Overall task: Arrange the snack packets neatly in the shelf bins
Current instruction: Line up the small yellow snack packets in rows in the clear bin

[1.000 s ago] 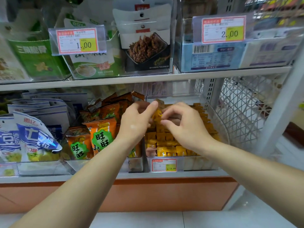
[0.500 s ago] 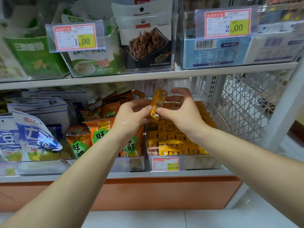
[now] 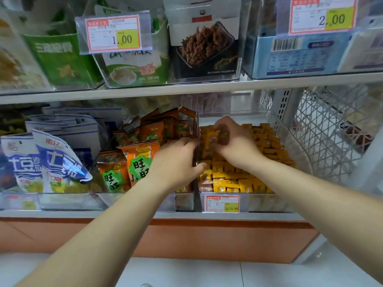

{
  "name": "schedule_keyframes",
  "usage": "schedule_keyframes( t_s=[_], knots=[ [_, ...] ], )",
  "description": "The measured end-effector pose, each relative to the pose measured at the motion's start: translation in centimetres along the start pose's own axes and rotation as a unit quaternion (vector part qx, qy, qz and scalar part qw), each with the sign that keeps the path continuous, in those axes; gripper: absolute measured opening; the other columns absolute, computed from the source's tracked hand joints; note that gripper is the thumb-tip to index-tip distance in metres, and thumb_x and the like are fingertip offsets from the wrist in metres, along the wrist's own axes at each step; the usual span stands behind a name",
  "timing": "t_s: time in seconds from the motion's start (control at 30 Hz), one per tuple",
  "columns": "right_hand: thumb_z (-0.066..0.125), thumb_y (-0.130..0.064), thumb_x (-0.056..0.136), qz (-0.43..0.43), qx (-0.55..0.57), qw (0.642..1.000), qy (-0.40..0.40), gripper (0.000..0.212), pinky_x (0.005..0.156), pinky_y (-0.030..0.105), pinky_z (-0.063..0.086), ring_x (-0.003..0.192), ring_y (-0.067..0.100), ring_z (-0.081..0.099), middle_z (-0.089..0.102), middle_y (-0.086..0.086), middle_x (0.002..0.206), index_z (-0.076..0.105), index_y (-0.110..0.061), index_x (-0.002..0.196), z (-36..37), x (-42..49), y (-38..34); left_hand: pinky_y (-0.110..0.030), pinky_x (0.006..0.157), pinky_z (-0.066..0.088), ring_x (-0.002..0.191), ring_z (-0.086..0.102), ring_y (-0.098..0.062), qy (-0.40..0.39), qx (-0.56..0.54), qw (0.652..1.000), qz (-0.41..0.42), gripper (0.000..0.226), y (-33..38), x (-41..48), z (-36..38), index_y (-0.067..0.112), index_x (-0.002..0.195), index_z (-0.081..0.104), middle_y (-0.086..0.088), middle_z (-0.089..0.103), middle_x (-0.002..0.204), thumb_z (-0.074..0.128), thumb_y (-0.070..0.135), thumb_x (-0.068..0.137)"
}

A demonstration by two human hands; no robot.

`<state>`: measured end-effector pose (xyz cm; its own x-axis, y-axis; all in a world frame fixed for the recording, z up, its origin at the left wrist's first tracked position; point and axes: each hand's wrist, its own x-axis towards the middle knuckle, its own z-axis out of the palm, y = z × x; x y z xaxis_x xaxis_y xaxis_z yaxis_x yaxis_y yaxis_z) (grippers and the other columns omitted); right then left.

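Note:
My right hand [image 3: 235,139] pinches a small yellow-orange snack packet [image 3: 213,137] just above the rows of small yellow packets [image 3: 238,181] in the clear right-hand bin [image 3: 290,141] on the lower shelf. My left hand [image 3: 178,160] lies lower, at the wall between that bin and the bin of orange packets with green labels [image 3: 141,160]. Its fingers are fairly straight along the wall, its thumb reaches over to the yellow side, and it holds no packet. The orange packets lean untidily, some tipped at the back.
Blue-and-white bags [image 3: 47,162] fill the bins to the left. The upper shelf board [image 3: 186,88] hangs close over the hands, with bins of green and dark packets above. A white wire mesh panel [image 3: 321,125] closes the right side. A price tag [image 3: 222,203] marks the bin front.
Both hands held the small packet up between them; now my left hand has let go and dropped to the bin wall, while my right hand has lowered the packet toward the yellow rows.

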<state>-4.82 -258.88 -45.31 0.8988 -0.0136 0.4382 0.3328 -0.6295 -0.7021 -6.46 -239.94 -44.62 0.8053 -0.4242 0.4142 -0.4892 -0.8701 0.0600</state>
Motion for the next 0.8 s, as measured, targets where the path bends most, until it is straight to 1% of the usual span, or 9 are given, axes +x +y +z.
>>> schedule_keyframes(
  t_s=[0.07,0.17,0.23,0.3,0.37,0.43,0.57,0.7,0.8],
  knots=[
    [0.077,-0.024,0.083,-0.022,-0.073,0.993,-0.084,0.029,0.071,0.022,0.047,0.091,0.013,0.063,0.067,-0.008,0.102,0.061,-0.030,0.107,0.5,0.0,0.3,-0.032,0.083,0.049,0.112,0.060,-0.020,0.009,-0.006,1.000,0.004,0.057,-0.1,0.1,0.1,0.030,0.131,0.057,0.006,0.063,0.128,0.060,0.057,0.081],
    [0.066,-0.030,0.092,-0.051,-0.181,0.960,-0.209,0.019,0.071,0.026,0.048,0.092,0.016,0.063,0.070,-0.005,0.106,0.072,-0.029,0.110,0.8,0.1,0.3,-0.031,0.085,0.049,0.114,0.060,-0.019,0.012,-0.005,1.000,0.009,0.058,-0.3,0.1,0.2,0.029,0.132,0.057,0.006,0.062,0.130,0.059,0.056,0.081],
    [0.064,-0.028,0.093,-0.061,-0.206,0.955,-0.204,0.022,0.070,0.025,0.047,0.091,0.016,0.061,0.068,-0.004,0.106,0.073,-0.028,0.113,0.5,0.4,0.2,-0.031,0.085,0.049,0.113,0.060,-0.019,0.015,-0.004,1.000,0.010,0.057,-0.3,0.1,0.3,0.028,0.132,0.057,0.005,0.062,0.129,0.060,0.055,0.081],
    [0.066,-0.028,0.090,-0.033,-0.246,0.952,-0.177,0.026,0.076,0.031,0.052,0.095,0.019,0.060,0.063,-0.001,0.109,0.069,-0.026,0.116,0.0,0.8,0.4,-0.030,0.084,0.049,0.113,0.060,-0.019,0.015,-0.003,1.000,0.009,0.057,-0.3,0.1,0.2,0.029,0.131,0.057,0.006,0.062,0.129,0.059,0.056,0.081],
    [0.067,-0.031,0.089,0.017,-0.288,0.937,-0.195,0.022,0.077,0.035,0.055,0.092,0.021,0.061,0.065,-0.001,0.106,0.068,-0.024,0.110,-0.3,0.9,0.7,-0.030,0.085,0.049,0.113,0.060,-0.018,0.016,-0.004,1.000,0.009,0.057,-0.3,0.1,0.3,0.030,0.132,0.057,0.007,0.062,0.130,0.059,0.056,0.081],
    [0.067,-0.029,0.090,0.043,-0.282,0.935,-0.212,0.014,0.074,0.034,0.056,0.087,0.019,0.062,0.066,-0.001,0.101,0.068,-0.024,0.102,-0.3,0.6,1.0,-0.030,0.085,0.049,0.113,0.059,-0.017,0.018,-0.006,1.000,0.006,0.058,-0.4,0.1,0.4,0.031,0.133,0.056,0.008,0.061,0.131,0.059,0.057,0.081],
    [0.065,-0.017,0.091,0.004,-0.250,0.954,-0.168,0.010,0.072,0.033,0.050,0.088,0.017,0.057,0.062,-0.004,0.103,0.064,-0.024,0.098,-1.0,0.0,1.0,-0.030,0.086,0.049,0.114,0.059,-0.017,0.016,-0.010,1.000,-0.001,0.059,-0.2,0.2,0.3,0.031,0.133,0.056,0.008,0.060,0.131,0.057,0.058,0.081],
    [0.056,-0.019,0.098,-0.052,-0.151,0.987,-0.014,0.005,0.068,0.031,0.042,0.085,0.018,0.052,0.053,0.001,0.102,0.054,-0.018,0.102,-2.5,-0.2,-0.2,-0.031,0.087,0.049,0.116,0.058,-0.017,0.012,-0.013,1.000,-0.001,0.058,-0.3,0.2,0.3,0.031,0.134,0.055,0.008,0.059,0.132,0.058,0.058,0.083],
    [0.052,-0.021,0.100,-0.036,-0.069,0.996,0.050,0.004,0.057,0.027,0.032,0.071,0.017,0.051,0.054,-0.001,0.087,0.050,-0.019,0.100,-4.1,-0.5,-1.1,-0.032,0.089,0.047,0.117,0.055,-0.018,0.022,-0.051,0.998,-0.017,0.051,0.1,0.4,-0.1,0.028,0.132,0.056,0.004,0.061,0.129,0.058,0.054,0.088]
  ],
)
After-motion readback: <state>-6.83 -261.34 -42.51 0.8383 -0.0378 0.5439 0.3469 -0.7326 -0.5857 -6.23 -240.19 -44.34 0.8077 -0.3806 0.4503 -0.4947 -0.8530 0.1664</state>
